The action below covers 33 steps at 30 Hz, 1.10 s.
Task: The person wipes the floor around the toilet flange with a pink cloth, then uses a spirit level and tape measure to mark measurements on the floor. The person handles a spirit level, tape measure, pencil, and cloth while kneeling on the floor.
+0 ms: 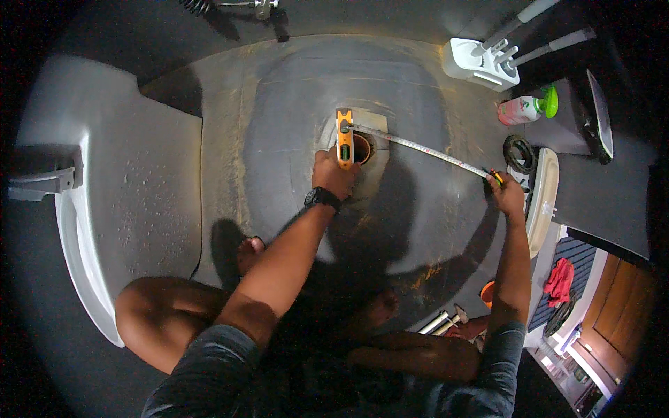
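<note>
My left hand [332, 174], with a black watch on the wrist, grips a small orange spirit level [344, 134] beside an open round pipe hole [362, 148] in the grey floor [279, 104]. Closed around a yellow-and-black tape measure case [497, 177], my right hand [511, 196] is out to the right. The pale tape blade [432, 149] stretches from it diagonally to the upper part of the level; its end hook is too small to make out. A lighter square patch [375, 120] surrounds the hole, partly covered by the level and my hand.
A grey basin-like fixture [146, 174] fills the left. Rightward stand a white brush holder [463, 59], a spray bottle [516, 112], a black coiled ring [519, 143] and an upright cream panel [546, 195]. Lower right are a red cloth [559, 279] and an orange container [487, 292].
</note>
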Motion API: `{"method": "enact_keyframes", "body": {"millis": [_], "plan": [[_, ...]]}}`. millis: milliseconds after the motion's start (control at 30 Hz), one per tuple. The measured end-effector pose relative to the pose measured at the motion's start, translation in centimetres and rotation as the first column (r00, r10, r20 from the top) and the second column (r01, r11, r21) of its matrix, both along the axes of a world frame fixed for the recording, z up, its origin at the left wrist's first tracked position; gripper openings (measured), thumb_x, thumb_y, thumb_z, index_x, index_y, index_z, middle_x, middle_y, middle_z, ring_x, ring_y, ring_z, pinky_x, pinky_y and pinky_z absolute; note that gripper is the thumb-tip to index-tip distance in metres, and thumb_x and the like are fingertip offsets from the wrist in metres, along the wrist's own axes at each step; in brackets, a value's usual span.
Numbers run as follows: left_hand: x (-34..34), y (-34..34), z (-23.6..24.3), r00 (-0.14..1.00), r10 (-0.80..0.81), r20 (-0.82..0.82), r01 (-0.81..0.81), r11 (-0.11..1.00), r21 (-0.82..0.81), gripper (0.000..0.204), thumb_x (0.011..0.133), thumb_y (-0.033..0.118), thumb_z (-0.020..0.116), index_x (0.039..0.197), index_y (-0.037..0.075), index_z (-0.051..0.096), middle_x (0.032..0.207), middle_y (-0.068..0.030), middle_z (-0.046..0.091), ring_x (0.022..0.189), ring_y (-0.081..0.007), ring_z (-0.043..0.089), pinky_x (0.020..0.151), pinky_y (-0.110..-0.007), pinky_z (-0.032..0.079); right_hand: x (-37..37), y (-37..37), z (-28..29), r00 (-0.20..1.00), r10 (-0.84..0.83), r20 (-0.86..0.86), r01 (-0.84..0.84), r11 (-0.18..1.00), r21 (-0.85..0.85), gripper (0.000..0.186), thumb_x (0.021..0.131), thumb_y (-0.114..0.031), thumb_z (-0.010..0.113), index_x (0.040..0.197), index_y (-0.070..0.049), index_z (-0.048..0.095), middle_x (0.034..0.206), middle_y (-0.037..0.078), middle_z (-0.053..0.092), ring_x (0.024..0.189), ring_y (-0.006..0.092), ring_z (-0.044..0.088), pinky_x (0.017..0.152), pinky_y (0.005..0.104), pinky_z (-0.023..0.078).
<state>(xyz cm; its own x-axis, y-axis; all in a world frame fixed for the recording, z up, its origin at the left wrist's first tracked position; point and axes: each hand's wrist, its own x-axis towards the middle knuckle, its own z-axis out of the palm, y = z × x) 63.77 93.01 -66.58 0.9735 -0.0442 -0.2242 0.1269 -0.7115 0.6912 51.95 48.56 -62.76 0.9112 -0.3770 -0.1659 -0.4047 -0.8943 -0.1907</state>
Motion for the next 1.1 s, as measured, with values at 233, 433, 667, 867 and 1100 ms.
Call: {"method": "enact_keyframes", "body": {"millis": [233, 433, 667, 867, 1100], "plan": [[-5.8, 1.6, 1.5, 0.981, 0.169, -0.097, -0.169, 0.986, 0.007, 0.039, 0.079, 0.017, 0.074, 0.111, -0.002, 0.061, 0.111, -0.0267, 0.06, 0.101, -0.0444, 0.061, 0.089, -0.049, 0.053, 3.0, -2.1, 1.2, 0.99, 0.14, -0.019, -0.141, 0.977, -0.159, 0.057, 0.092, -0.06, 0.064, 0.108, -0.006, 0.073, 0.1, 0.019, 0.073, 0.088, 0.0402, 0.07, 0.076, 0.0481, 0.054], [-12.1, 3.1, 2.2, 0.934, 0.145, -0.328, -0.1, 0.983, 0.151, 0.058, 0.08, 0.019, 0.08, 0.123, -0.002, 0.047, 0.117, -0.0253, 0.058, 0.103, -0.0438, 0.063, 0.088, -0.049, 0.053, 5.4, -2.1, 0.6, 0.986, 0.164, -0.011, -0.164, 0.979, -0.12, 0.056, 0.091, -0.061, 0.064, 0.108, -0.008, 0.073, 0.097, 0.017, 0.072, 0.09, 0.0404, 0.069, 0.076, 0.0484, 0.054], [-13.2, 3.6, 0.4, 0.972, 0.047, -0.23, -0.042, 0.999, 0.027, 0.051, 0.082, 0.009, 0.078, 0.118, -0.001, 0.044, 0.108, -0.0223, 0.059, 0.074, -0.0339, 0.069, 0.059, -0.044, 0.058, 6.5, -1.4, -1.2, 0.977, 0.21, -0.034, -0.212, 0.974, -0.074, 0.049, 0.091, -0.056, 0.067, 0.111, -0.011, 0.074, 0.101, 0.015, 0.069, 0.095, 0.038, 0.068, 0.078, 0.0465, 0.052], [-12.7, 3.2, 0.1, 0.972, 0.051, -0.23, -0.039, 0.998, 0.053, 0.049, 0.083, 0.004, 0.076, 0.119, -0.002, 0.042, 0.106, -0.0213, 0.059, 0.07, -0.0323, 0.069, 0.054, -0.042, 0.059, 6.6, -1.1, -1.3, 0.979, 0.203, -0.014, -0.203, 0.976, -0.082, 0.047, 0.092, -0.053, 0.066, 0.109, -0.01, 0.074, 0.1, 0.015, 0.069, 0.093, 0.0383, 0.068, 0.077, 0.0474, 0.052], [-11.9, 2.2, 1.9, 0.933, 0.083, -0.35, -0.082, 0.996, 0.018, 0.049, 0.083, 0.009, 0.077, 0.118, -0.002, 0.044, 0.106, -0.0215, 0.059, 0.076, -0.0328, 0.069, 0.06, -0.042, 0.059, 6.6, -0.9, -1.3, 0.969, 0.249, 0.005, -0.247, 0.965, -0.091, 0.046, 0.092, -0.053, 0.065, 0.11, -0.011, 0.075, 0.099, 0.016, 0.068, 0.092, 0.038, 0.068, 0.077, 0.0474, 0.053]]}}
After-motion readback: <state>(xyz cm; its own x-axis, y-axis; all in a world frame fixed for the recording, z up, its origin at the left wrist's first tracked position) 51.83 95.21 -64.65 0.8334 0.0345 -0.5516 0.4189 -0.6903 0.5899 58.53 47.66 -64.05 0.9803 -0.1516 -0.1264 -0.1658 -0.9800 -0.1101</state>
